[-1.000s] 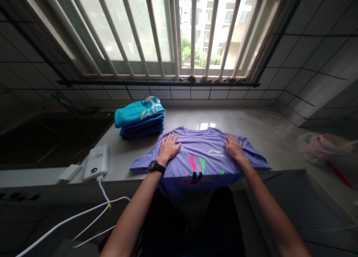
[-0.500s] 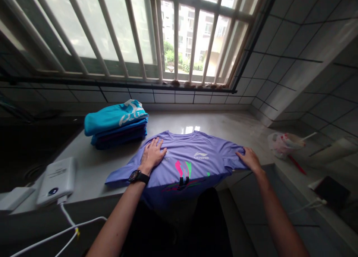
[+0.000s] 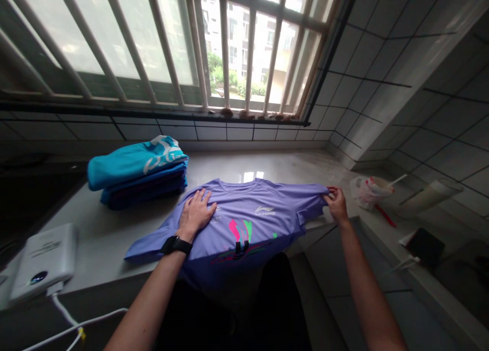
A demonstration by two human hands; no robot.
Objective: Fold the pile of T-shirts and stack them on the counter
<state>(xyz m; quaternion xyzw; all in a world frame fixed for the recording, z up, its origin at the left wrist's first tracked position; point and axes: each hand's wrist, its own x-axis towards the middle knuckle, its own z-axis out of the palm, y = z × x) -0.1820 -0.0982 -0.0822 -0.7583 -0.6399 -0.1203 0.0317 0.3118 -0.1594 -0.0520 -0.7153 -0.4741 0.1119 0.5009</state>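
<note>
A purple T-shirt (image 3: 244,200) with a white logo and a pink and green print lies front up, its collar toward the window and its lower part hanging over the counter's near edge. My left hand (image 3: 196,212) rests flat on its left chest with the fingers spread, a dark watch (image 3: 176,245) on the wrist. Pinched between the fingers of my right hand (image 3: 336,204) is the end of the right sleeve, pulled out to the side. The left sleeve lies loose on the counter.
Folded clothes (image 3: 139,170) are stacked at the left rear, bright blue on top. A white power bank (image 3: 46,262) with a white cable (image 3: 63,310) sits near the left edge. On the right are a plastic bag (image 3: 370,190), a red object (image 3: 385,216) and a dark device (image 3: 425,246).
My right hand has drawn the right sleeve up and outward, so it looks straighter. The left hand stays flat on the shirt. The whole view has shifted slightly to the right.
</note>
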